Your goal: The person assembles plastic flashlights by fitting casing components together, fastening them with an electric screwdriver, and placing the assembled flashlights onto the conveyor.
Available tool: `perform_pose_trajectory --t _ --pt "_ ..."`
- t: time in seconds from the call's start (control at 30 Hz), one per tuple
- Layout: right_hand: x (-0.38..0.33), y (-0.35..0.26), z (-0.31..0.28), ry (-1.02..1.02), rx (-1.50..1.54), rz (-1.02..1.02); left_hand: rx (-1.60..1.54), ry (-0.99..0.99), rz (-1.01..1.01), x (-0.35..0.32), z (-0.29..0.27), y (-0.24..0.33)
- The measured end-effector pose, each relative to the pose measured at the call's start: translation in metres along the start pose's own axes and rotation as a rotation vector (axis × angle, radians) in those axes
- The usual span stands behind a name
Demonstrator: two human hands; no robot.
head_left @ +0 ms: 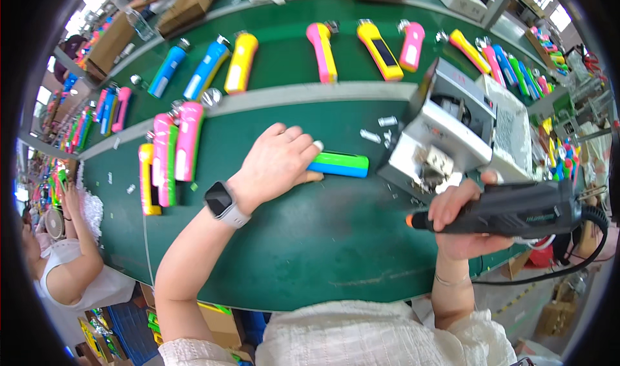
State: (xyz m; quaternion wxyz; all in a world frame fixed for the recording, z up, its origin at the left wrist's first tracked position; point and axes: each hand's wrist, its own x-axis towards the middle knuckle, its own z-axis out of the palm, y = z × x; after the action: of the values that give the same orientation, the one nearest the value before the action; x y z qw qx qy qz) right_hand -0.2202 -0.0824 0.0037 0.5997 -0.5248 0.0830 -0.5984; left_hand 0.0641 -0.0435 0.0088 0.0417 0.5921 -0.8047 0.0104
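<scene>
My left hand (279, 162), with a watch on its wrist, is closed around one end of a green-and-blue handheld device (340, 163). The device is long, with a dark strip along its upper face, and lies on the green bench top (290, 250); its other end is hidden under my fingers. My right hand (460, 214) grips a black corded electric screwdriver (526, 209). Its orange tip (409, 220) points left, apart from the device and above the bench. A silver-grey bench machine (445, 130) stands just beyond my right hand.
Pink, green and yellow devices (187, 140) lie grouped on the left. Others, like the yellow one (379, 49), lie spaced along the green conveyor belt (284, 49) behind a grey rail. A white tray (516, 133) adjoins the machine. A person (71, 256) sits at left. A black cable (594, 250) hangs right.
</scene>
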Motion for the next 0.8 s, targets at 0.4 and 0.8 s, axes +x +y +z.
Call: perform_pose_trajectory --t 0.4,0.8 --pt "0.008 -0.024 0.009 0.015 -0.219 -0.017 -0.200 0.836 -0.827 0.027 0.029 -0.134" --pt "0.064 -0.014 0.021 0.035 -0.364 -0.027 -0.218 0.101 0.111 -0.025 0.026 0.102"
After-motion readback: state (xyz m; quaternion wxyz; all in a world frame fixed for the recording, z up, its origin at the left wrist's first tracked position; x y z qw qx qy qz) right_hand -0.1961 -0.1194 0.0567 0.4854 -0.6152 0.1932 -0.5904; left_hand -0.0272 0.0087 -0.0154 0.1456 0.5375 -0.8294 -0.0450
